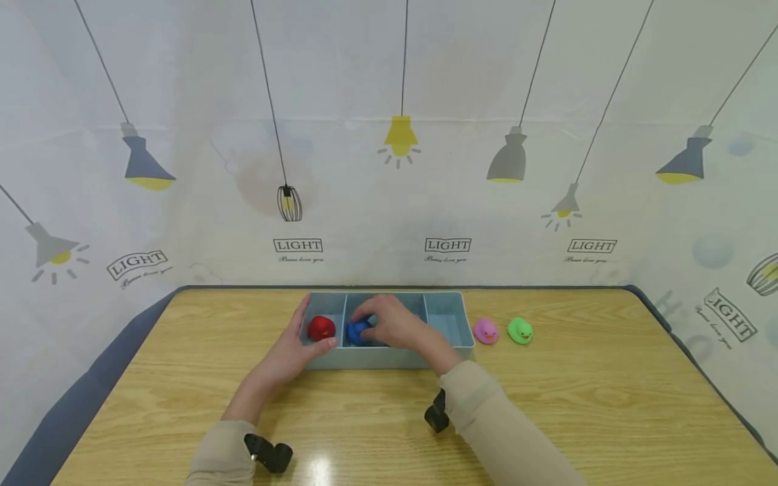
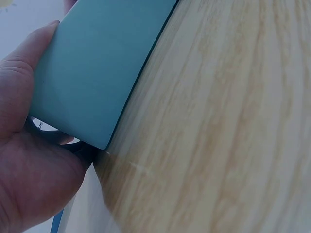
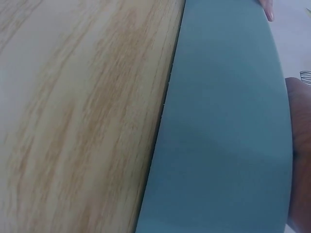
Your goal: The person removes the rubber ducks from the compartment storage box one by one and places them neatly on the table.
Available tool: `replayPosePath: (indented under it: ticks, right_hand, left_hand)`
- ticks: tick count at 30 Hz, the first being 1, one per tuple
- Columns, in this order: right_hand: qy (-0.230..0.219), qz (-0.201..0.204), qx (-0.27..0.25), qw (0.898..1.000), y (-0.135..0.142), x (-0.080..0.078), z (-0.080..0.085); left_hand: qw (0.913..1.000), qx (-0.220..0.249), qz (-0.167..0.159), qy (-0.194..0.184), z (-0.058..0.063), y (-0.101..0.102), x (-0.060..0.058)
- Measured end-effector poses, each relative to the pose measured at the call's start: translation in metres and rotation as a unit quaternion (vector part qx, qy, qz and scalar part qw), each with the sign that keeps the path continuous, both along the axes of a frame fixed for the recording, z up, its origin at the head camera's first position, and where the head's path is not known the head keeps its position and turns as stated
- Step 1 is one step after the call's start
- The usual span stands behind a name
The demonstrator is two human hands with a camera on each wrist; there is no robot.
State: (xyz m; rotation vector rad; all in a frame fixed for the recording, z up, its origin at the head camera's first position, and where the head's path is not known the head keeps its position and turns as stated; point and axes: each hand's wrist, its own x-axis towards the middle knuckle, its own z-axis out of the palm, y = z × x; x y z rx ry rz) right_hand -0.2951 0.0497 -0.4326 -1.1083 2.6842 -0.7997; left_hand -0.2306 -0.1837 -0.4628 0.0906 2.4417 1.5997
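Observation:
A long blue-grey divided box [image 1: 371,358] stands on the table. My left hand [image 1: 289,352] grips its left end, with the thumb over the front rim and the fingers along the side; the left wrist view shows this hand [image 2: 29,160] around the corner. Inside the left compartment lies a red rubber duck [image 1: 321,328]. My right hand [image 1: 395,325] reaches into the middle compartment and pinches a blue rubber duck [image 1: 358,332] between thumb and fingers. In the right wrist view the box front hides the fingertips. The right compartment holds nothing visible.
A pink rubber duck [image 1: 486,331] and a green rubber duck [image 1: 520,331] sit on the wooden table [image 1: 608,398], just right of the box. Behind the table's far edge hangs a white cloth [image 1: 365,223] printed with lamps.

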Motion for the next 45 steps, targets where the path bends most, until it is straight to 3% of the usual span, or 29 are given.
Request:
replayPosePath:
  ticks: [14,23,30,38,45]
  right_hand:
    - [-0.037,-0.018,-0.038,0.998,0.006,0.003,0.011]
    - [-0.072,-0.031,-0.091,0.993,0.016,0.009,0.023]
    - [-0.065,-0.029,-0.112,0.991,0.025,0.014,0.033]
    - [-0.055,-0.022,-0.173,0.983,0.050,0.022,0.041]
    - [-0.007,-0.035,-0.175,0.984,0.078,0.025,0.045]
  left_hand:
    - [0.9999,-0.002,-0.008,0.005,0.002,0.002,0.000]
    - [0.9999,-0.016,0.001,-0.002,-0.002,0.001,-0.001]
    - [1.0000,-0.007,0.000,-0.001,-0.004,0.001,0.000]
    - [1.0000,-0.007,-0.001,0.005,-0.002,0.002,0.000]
    - [0.9999,-0.011,0.003,0.005,0.001,0.001,0.001]
